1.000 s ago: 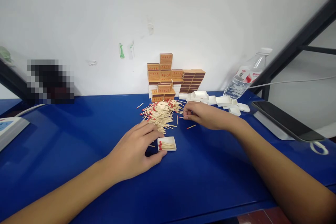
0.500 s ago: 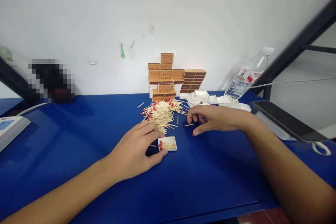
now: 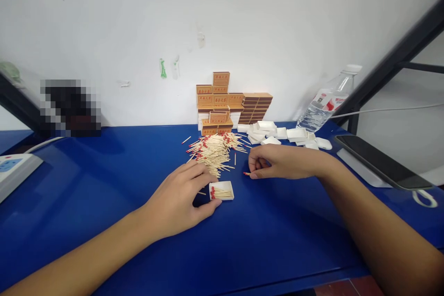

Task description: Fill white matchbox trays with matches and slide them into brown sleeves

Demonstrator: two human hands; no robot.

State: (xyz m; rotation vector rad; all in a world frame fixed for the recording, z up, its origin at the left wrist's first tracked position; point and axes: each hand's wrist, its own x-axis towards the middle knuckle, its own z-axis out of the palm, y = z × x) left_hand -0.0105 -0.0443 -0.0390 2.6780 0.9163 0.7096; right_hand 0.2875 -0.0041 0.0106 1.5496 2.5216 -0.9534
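My left hand [image 3: 183, 192] grips a small white matchbox tray [image 3: 227, 185] by its left end, thumb at the near side and fingers at the far side. Several red-tipped matches [image 3: 222, 193] lie in that tray, heads to the left. To the right of it, my right hand [image 3: 274, 161] is closed in a pinch low over the table, and a red match head [image 3: 245, 174] sticks out from between thumb and fingers. Just beyond my left hand spreads a loose pile of matches [image 3: 213, 152]. One single match [image 3: 235, 159] lies apart, between the pile and my right hand.
Orange matchboxes [image 3: 220, 100] stand stacked against the wall, beside more boxes [image 3: 255, 107]. White empty trays [image 3: 267, 126] lie heaped behind my right hand. A water bottle [image 3: 321, 101] leans at the back right. A phone [image 3: 379, 162] rests at right, a power strip [image 3: 21, 171] at left.
My right hand has closed its thumb and fingers around the match that lay below them. My left hand and the tray have stayed in place.
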